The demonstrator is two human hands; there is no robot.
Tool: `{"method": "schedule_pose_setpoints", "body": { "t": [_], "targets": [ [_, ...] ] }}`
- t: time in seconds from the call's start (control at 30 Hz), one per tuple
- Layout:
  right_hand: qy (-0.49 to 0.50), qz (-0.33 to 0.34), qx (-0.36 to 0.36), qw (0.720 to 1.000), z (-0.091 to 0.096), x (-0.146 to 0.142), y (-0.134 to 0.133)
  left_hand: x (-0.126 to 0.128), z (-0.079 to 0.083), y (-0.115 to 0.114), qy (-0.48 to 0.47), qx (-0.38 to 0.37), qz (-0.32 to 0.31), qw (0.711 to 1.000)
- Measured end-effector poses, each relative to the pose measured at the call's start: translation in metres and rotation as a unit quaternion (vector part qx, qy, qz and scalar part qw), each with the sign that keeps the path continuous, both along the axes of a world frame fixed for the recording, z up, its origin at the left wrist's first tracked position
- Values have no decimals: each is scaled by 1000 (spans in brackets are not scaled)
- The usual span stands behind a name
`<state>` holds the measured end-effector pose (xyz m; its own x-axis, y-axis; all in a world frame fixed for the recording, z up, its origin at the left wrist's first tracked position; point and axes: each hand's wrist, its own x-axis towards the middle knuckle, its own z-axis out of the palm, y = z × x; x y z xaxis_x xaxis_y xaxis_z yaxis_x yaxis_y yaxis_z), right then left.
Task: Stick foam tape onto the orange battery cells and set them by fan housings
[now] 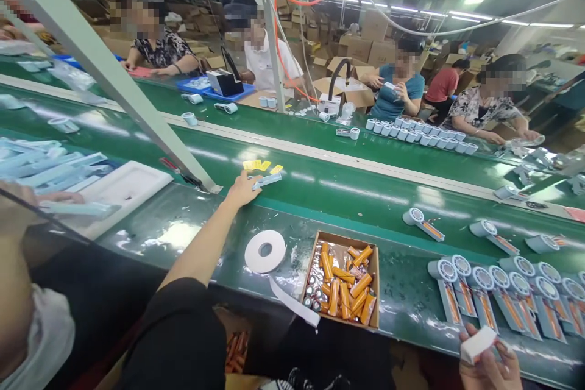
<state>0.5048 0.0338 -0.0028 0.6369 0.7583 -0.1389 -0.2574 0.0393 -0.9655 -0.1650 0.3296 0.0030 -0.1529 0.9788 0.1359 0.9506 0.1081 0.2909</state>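
Observation:
My left hand (243, 190) reaches out over the green belt, its fingers closed round the near end of a pale blue plastic part (269, 180). Several yellow labels (262, 165) lie just beyond those fingers. At the lower right, my right hand (493, 367) pinches a small white block (478, 344) with a reddish-orange underside. Near that hand stand several pale blue handheld fan bodies (482, 280) with orange cells in their handles. Between my arms are a roll of white tape (265, 251), its loose end hanging over the bench edge, and a cardboard box (375, 280) of orange-wrapped batteries (340, 286).
A slanted grey post (123, 85) crosses the left side. There, a neighbour's hand (59, 198) works beside a white tray (137, 186) with pale blue parts. Co-workers sit across the belt (320, 161), near rows of fan parts (411, 134).

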Motion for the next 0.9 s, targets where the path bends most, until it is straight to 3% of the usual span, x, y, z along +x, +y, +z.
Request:
{"method": "schedule_pose_setpoints", "body": {
  "t": [0.1,0.27,0.37,0.43,0.6,0.73,0.9],
  "targets": [
    [-11,61,34,997,14,-18,40,47,2,-5,43,-4,-111,993],
    [-10,185,78,980,57,-93,129,181,4,20,97,-5,-349,932],
    [-4,235,112,966,72,-131,153,248,-1,39,127,-17,-449,884],
    [-6,250,122,961,75,-142,152,277,-8,49,150,-32,-471,869],
    [-40,267,66,961,69,-130,128,302,-23,65,183,-61,-471,861],
    [-74,240,51,966,68,-125,121,298,-25,67,175,-41,-515,838],
    [-70,262,61,960,65,-140,127,294,-27,65,158,-23,-550,820]
  ]
}}
